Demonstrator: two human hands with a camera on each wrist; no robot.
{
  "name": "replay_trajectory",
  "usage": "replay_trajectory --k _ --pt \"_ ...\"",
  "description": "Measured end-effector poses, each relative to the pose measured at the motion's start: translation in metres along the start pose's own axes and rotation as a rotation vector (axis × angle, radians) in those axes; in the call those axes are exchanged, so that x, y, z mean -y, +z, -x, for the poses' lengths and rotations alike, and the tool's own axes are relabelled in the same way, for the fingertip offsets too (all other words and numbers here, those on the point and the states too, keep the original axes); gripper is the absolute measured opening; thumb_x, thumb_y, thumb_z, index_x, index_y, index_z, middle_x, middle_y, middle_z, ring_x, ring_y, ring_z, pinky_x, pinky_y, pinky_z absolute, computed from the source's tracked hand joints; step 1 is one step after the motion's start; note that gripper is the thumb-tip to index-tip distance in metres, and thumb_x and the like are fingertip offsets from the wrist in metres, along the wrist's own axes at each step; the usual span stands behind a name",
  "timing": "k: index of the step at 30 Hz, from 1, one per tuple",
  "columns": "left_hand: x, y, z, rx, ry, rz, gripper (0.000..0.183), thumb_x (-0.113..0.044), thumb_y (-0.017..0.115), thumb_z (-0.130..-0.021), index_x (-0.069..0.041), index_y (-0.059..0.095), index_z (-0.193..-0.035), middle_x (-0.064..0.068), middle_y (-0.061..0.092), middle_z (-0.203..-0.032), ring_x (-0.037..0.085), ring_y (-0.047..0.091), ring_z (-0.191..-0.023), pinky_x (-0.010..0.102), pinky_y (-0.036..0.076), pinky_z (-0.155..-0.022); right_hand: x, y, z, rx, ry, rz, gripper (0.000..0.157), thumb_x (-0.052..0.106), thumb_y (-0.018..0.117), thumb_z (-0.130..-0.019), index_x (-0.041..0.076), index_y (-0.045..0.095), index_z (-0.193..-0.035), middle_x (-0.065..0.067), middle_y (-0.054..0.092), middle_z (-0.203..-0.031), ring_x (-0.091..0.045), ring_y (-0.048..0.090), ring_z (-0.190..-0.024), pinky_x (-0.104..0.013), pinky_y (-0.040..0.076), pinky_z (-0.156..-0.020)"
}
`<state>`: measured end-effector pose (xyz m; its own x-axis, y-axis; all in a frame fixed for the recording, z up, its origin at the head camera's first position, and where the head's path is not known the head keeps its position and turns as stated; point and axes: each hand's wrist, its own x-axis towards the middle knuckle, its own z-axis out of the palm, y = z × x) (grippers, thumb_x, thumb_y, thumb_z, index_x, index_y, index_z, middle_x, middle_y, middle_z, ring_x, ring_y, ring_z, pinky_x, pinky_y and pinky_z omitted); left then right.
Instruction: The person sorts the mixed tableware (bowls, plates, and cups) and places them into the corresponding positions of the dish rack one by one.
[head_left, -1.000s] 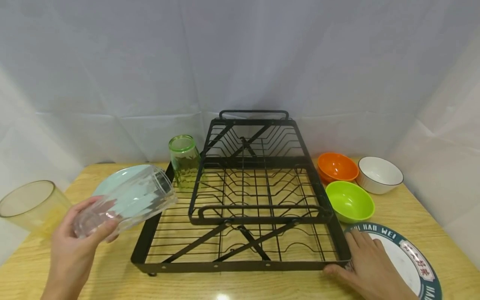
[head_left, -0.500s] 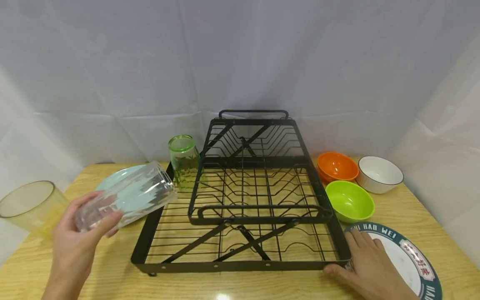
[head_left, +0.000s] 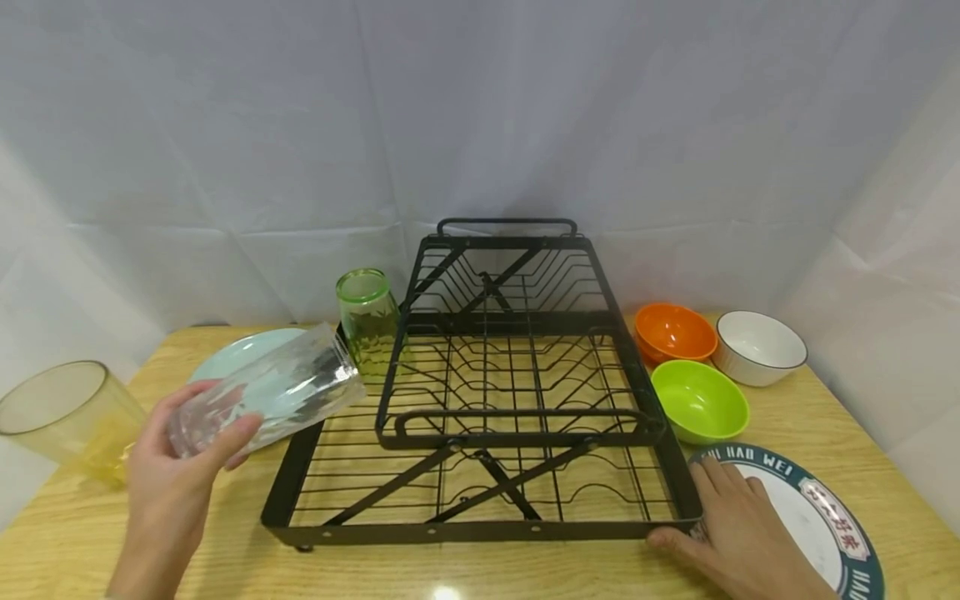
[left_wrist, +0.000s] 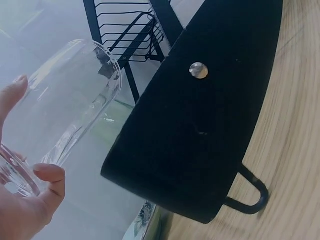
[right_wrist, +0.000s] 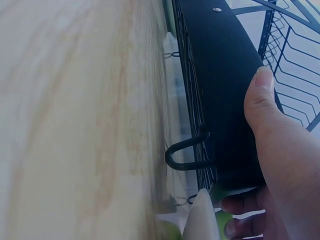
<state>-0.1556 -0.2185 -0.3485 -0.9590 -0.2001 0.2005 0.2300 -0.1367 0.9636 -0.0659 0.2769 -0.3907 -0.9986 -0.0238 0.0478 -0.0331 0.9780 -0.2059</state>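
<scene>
My left hand (head_left: 176, 462) grips a clear drinking glass (head_left: 273, 387) by one end, thumb across its near side. Tilted, the glass points up and right, its far end overlapping the left edge of the black two-tier dish rack (head_left: 480, 532) in the head view. In the left wrist view the glass (left_wrist: 70, 95) is beside the rack's dark wall (left_wrist: 195, 115). My right hand (head_left: 738, 521) holds the rack's front right corner; the right wrist view has the thumb (right_wrist: 262, 92) on the wall and fingers curled round the corner. A green glass (head_left: 367, 321) stands upside down in the rack's back left.
A yellowish glass (head_left: 71, 417) lies tilted at far left. Behind the clear glass is a pale blue plate (head_left: 243, 354). Orange (head_left: 675, 333), white (head_left: 759, 350) and lime green (head_left: 700, 402) bowls stand right of the rack. A green-rimmed plate (head_left: 817, 533) lies under my right hand.
My left hand has moved slightly to the right with the clear glass, whose far end is now further over the rack's left edge. The right hand stays on the rack corner.
</scene>
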Motion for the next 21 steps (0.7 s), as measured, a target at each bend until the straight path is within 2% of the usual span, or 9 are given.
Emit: replay_trajectory --k 7,12,21 --pt "-0.001 0.007 0.001 0.038 0.007 0.002 0.05 0.014 0.065 -0.084 -0.009 0.053 -0.126 0.002 0.064 -0.114 0.012 0.066 -0.091 0.024 0.057 -0.069 0.0 0.0 0.0 0.001 0.0 -0.001 0.086 0.068 0.063 -0.079 -0.003 0.054 -0.128 -0.029 0.052 -0.126 -0.045 0.051 -0.113 -0.069 0.036 -0.092" --pt "-0.003 0.013 0.0 0.041 0.023 0.019 0.051 0.016 0.066 -0.082 -0.007 0.053 -0.125 0.003 0.066 -0.11 0.013 0.067 -0.092 0.026 0.057 -0.073 0.0 0.0 0.0 0.003 0.002 -0.002 0.086 0.067 0.063 -0.079 -0.003 0.053 -0.128 -0.028 0.052 -0.127 -0.045 0.051 -0.113 -0.068 0.036 -0.093" --pt "-0.007 0.02 -0.004 0.022 0.03 -0.027 0.056 0.016 0.07 -0.078 -0.008 0.052 -0.126 0.002 0.065 -0.11 0.013 0.061 -0.095 0.02 0.054 -0.076 0.001 0.0 0.001 -0.027 -0.022 -0.011 0.081 0.066 0.066 -0.078 0.0 0.056 -0.125 -0.023 0.055 -0.122 -0.039 0.054 -0.108 -0.064 0.04 -0.09"
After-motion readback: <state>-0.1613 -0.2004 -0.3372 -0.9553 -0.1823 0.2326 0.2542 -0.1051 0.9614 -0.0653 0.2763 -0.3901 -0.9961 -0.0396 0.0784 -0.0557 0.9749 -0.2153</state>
